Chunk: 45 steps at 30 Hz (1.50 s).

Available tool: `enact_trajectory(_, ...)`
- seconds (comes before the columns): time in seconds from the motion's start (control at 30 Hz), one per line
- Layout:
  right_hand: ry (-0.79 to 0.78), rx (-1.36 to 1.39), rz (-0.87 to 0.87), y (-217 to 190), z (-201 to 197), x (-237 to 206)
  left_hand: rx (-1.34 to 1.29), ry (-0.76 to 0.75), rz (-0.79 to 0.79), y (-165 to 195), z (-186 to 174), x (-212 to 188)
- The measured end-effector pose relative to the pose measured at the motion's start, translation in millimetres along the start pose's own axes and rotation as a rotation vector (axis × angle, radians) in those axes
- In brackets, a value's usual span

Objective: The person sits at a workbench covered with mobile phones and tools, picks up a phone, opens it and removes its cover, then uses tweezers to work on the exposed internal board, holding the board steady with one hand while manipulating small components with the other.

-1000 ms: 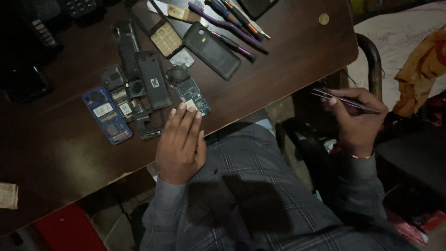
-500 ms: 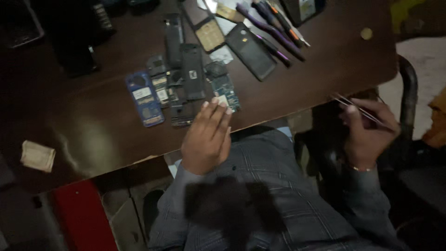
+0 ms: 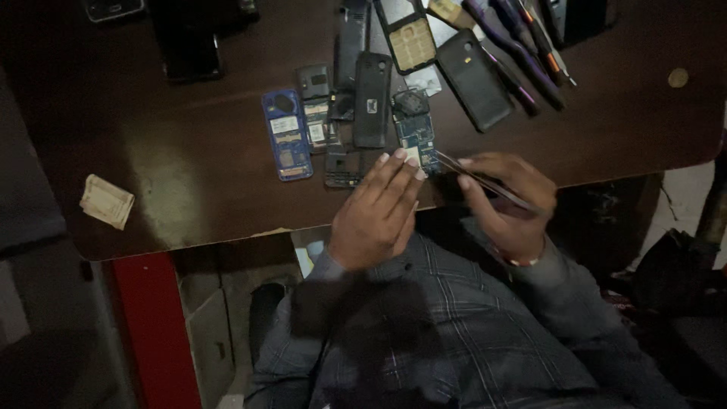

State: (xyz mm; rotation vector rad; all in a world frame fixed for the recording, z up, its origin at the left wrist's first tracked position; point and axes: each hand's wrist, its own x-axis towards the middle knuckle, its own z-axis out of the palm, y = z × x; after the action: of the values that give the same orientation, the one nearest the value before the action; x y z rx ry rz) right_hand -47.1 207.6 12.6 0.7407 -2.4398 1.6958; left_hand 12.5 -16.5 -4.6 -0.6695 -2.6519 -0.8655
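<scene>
- A folded scrap of paper lies near the left edge of the dark wooden surface, well apart from the work.
- Toward the middle sits a blue phone frame, and beside it a row of small dark phone parts and a black phone body.
- The left hand rests at the near edge, fingers flat and spread, its grip closed on nothing; the fingertips press beside a blue circuit board.
- The right hand pinches metal tweezers, the tips pointing at the board's near corner.
- The step in hand looks like picking at a part on the board; the next move calls for a steady board and a fine, light touch of the tips.
- Further right lie a black back cover and purple-handled tools; a coin sits near the right edge.
</scene>
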Motion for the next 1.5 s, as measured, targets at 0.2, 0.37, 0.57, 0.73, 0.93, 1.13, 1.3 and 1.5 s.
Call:
enact_trajectory(0.2, -0.024, -0.046, -0.057, 3, 18, 28, -0.017, -0.007, -0.002, 0, -2, 2)
enact_trajectory(0.37, -0.031, -0.017, -0.064, 5, 22, 31, -0.005, -0.016, -0.009, 1, -6, 3)
enact_trajectory(0.57, -0.041, -0.069, -0.070, 4, 23, 31, -0.012, 0.000, -0.036, 4, -5, 4)
enact_trajectory(0.73, -0.057, -0.071, -0.039, 3, 22, 33, -0.035, 0.005, -0.024, 4, -5, 6)
enact_trajectory(0.93, 0.059, 0.382, 0.311, -7, 18, 27, -0.024, 0.044, -0.011, 9, -9, 7)
enact_trajectory(1.13, -0.012, 0.602, 0.448, -9, 2, 37, -0.018, 0.046, -0.032, 11, -9, 10)
enact_trajectory(1.3, 0.087, 0.409, 0.258, -8, 0, 23, -0.031, 0.073, -0.042, 15, -13, 10)
enact_trajectory(1.5, 0.057, 0.382, 0.174, 19, 13, 15, -0.012, 0.051, -0.060, 17, -9, 10)
